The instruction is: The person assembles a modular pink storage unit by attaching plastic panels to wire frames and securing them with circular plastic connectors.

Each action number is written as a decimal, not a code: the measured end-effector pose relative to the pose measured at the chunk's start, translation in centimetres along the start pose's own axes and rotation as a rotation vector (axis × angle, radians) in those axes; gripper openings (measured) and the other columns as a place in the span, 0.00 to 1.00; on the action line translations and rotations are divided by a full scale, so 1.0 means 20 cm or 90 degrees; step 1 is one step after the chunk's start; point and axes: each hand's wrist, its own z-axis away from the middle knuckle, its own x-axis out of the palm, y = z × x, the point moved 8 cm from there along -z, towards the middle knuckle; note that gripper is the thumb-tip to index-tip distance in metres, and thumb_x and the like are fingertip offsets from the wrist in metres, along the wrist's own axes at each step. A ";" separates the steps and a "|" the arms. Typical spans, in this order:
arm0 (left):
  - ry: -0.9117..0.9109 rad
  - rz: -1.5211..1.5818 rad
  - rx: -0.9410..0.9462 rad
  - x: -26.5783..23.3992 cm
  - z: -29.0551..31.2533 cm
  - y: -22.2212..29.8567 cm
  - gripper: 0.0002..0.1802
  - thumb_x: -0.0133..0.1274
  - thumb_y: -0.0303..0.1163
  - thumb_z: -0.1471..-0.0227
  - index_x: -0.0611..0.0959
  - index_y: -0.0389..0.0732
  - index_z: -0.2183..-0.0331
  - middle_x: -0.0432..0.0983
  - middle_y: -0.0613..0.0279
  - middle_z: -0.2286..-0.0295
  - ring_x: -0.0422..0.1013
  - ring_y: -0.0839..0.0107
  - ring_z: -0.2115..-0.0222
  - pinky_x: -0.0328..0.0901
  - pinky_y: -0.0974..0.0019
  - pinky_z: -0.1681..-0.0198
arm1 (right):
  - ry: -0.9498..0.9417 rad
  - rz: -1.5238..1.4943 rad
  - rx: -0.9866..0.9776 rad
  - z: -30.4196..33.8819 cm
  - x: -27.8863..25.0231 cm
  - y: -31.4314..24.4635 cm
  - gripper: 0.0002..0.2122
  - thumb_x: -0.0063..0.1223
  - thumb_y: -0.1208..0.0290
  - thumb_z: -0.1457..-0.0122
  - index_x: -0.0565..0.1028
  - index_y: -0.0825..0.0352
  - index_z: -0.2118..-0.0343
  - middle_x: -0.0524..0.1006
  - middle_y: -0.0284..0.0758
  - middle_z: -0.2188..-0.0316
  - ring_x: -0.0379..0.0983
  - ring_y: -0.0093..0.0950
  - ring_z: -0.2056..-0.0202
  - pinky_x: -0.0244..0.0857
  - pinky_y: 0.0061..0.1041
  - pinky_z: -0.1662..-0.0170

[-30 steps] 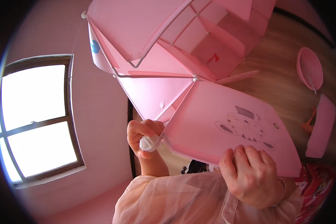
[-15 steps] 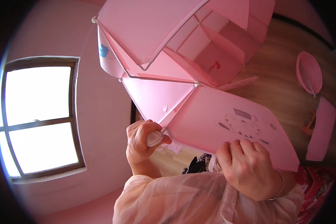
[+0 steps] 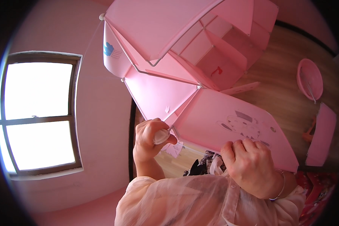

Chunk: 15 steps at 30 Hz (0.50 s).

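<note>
Wrapped around a white handle (image 3: 161,136), the left hand (image 3: 147,140) sits just left of the pink panel (image 3: 209,116) — whose near edge the right hand (image 3: 249,165) clamps, presumably to steady it.

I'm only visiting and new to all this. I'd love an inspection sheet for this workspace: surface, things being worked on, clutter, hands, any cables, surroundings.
Surface: wood-look floor, bare in places.
Job's things: printed pink panel, beside a pink cabinet of panels and thin rods; white rounded piece, exact kind unclear.
Clutter: pink basin, loose pink panel, and an orange object partly hidden by that loose panel.
Hands: left hand closed around the white rounded piece; right hand curled over the printed panel's near edge.
Cables: nothing seen.
Surroundings: bright, dark-framed window in a pinkish wall.
</note>
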 end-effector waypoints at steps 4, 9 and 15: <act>-0.076 -0.222 0.001 -0.03 -0.05 0.09 0.16 0.59 0.29 0.74 0.68 0.40 0.79 0.64 0.65 0.89 0.63 0.67 0.89 0.55 0.71 0.86 | -0.007 -0.012 -0.006 -0.01 0.00 -0.01 0.07 0.46 0.74 0.63 0.68 0.69 0.78 0.66 0.30 0.87 0.63 0.21 0.82 0.57 0.16 0.80; -0.002 0.039 0.052 -0.02 -0.03 -0.01 0.16 0.58 0.29 0.71 0.68 0.39 0.78 0.66 0.65 0.87 0.64 0.71 0.88 0.57 0.72 0.84 | 0.006 0.001 -0.012 -0.01 -0.02 -0.01 0.06 0.46 0.74 0.64 0.68 0.68 0.79 0.66 0.30 0.87 0.63 0.21 0.82 0.57 0.16 0.80; 0.243 0.513 0.002 0.05 0.07 -0.16 0.22 0.60 0.40 0.71 0.69 0.37 0.75 0.64 0.62 0.85 0.61 0.72 0.86 0.54 0.73 0.83 | 0.008 -0.002 -0.008 -0.01 -0.05 -0.02 0.07 0.46 0.74 0.64 0.68 0.68 0.78 0.66 0.30 0.87 0.64 0.21 0.82 0.58 0.17 0.80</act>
